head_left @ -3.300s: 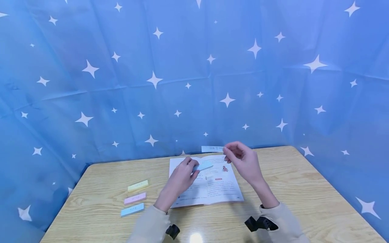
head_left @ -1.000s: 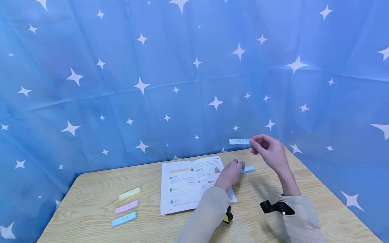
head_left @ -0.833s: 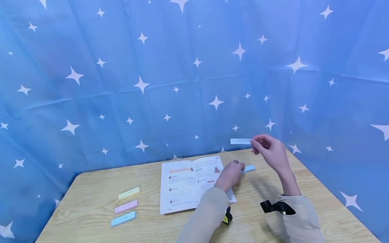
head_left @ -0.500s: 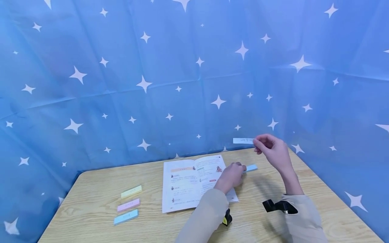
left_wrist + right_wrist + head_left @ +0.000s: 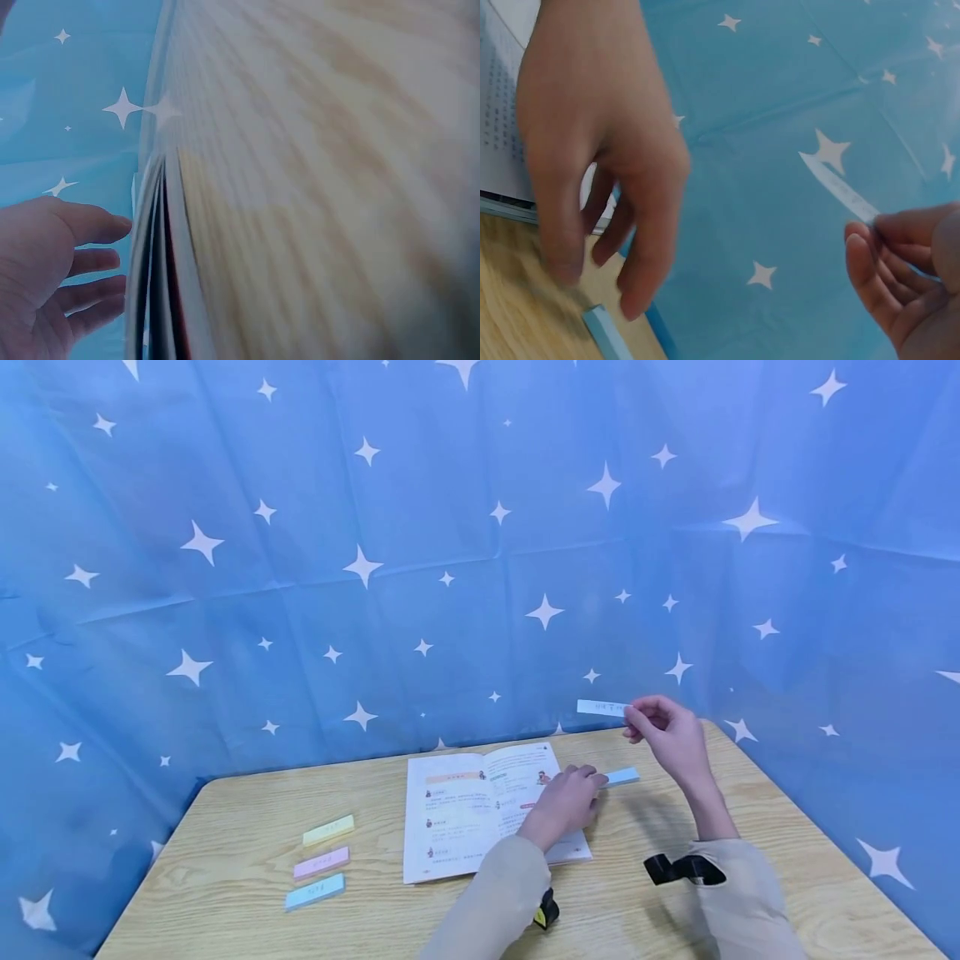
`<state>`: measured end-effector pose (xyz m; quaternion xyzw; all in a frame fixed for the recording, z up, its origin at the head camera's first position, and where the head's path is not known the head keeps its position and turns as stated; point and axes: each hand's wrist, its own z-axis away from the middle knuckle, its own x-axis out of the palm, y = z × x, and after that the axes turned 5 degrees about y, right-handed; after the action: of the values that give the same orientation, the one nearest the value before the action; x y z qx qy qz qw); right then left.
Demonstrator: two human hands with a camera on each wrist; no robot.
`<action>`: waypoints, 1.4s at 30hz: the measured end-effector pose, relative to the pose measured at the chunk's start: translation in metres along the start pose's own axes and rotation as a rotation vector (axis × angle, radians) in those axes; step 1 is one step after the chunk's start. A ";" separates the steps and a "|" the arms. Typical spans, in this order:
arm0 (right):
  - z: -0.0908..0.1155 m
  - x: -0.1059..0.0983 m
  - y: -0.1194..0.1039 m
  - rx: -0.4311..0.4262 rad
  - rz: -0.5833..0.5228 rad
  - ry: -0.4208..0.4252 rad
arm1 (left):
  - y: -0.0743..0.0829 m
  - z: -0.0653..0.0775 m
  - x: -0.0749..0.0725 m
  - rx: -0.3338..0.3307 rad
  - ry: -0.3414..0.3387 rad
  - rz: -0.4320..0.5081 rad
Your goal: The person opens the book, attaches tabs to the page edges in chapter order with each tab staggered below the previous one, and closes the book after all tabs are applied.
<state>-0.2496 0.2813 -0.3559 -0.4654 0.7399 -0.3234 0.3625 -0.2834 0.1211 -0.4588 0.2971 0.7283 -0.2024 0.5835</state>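
My right hand (image 5: 670,739) pinches one end of a pale blue sticky note strip (image 5: 600,707), held in the air with handwriting on it. A blue sticky note pad (image 5: 624,776) lies on the table, right of an open book (image 5: 450,828). Above the book's right edge, my left hand (image 5: 564,802) hangs with loosely bent fingers close to that pad. In the right wrist view a gap shows between the left fingers (image 5: 641,277) and the pad (image 5: 607,334). The left wrist view has the hand (image 5: 45,262) beside the book's page edges (image 5: 157,285), holding nothing.
Yellow (image 5: 328,830), pink (image 5: 322,863) and blue (image 5: 315,892) sticky note pads with writing lie in a column left of the book. A blue star-patterned curtain (image 5: 420,610) stands behind the wooden table (image 5: 225,827).
My left hand carried the blue pad from over the book to the table at its right, then released it and drew back slightly left. The right hand moved right with the strip.
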 end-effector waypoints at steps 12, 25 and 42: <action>0.000 0.021 0.018 0.076 -0.019 0.035 | -0.019 0.026 -0.021 -0.103 0.072 0.022; -0.008 0.042 0.076 0.230 -0.058 0.013 | -0.048 0.037 -0.027 -0.293 0.058 0.053; -0.011 0.061 0.100 0.416 0.058 -0.081 | -0.061 0.030 -0.009 -0.275 -0.167 -0.056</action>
<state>-0.3226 0.2625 -0.4459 -0.3718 0.6550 -0.4397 0.4892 -0.3012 0.0547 -0.4603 0.1759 0.7060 -0.1409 0.6714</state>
